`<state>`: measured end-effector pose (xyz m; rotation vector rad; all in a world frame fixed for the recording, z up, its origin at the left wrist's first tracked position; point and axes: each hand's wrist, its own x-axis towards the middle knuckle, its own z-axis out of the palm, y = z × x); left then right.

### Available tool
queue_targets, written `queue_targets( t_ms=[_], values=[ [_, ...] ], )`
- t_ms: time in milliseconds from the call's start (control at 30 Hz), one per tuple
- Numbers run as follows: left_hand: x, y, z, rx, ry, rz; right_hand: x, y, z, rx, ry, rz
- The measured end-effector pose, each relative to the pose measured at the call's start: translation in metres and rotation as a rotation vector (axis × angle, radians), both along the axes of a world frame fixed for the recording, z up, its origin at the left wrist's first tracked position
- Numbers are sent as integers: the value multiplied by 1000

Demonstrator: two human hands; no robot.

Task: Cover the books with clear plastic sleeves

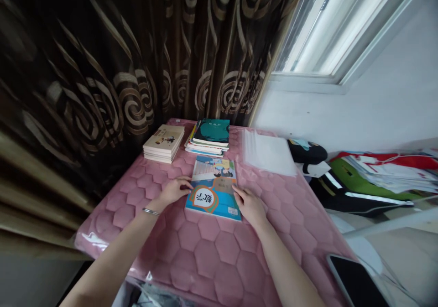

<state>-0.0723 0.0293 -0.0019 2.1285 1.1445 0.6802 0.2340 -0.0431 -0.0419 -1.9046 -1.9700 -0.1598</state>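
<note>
A blue picture-covered book (214,186) lies flat on the pink quilted table cover (205,252). My left hand (175,190), with a thin bracelet on its wrist, rests at the book's left edge, fingers stretched toward it and touching it. At the book's right edge my right hand (250,204) lies flat, its fingers spread and touching the cover. Neither hand grips anything.
Behind the book are a stack of tan booklets (163,143) and a pile of books with a teal one on top (209,136). Clear plastic sleeves (268,154) lie at the right. A dark phone (356,282) sits at the front right corner. Bags and papers (369,179) crowd the right side; a dark curtain (102,70) hangs behind.
</note>
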Motion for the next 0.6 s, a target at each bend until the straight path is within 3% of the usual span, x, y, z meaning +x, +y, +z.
queue_targets(
  t_ms=[133, 267, 600],
  values=[
    [-19, -24, 0, -23, -2, -132, 0, -1, -1, 15, -4, -8],
    [-21, -46, 2, 12, 118, -154, -1, -2, 1, 0, -17, -29],
    [-15, -48, -12, 235, 176, -103, -5, -3, 10, -36, -33, -48]
  ],
)
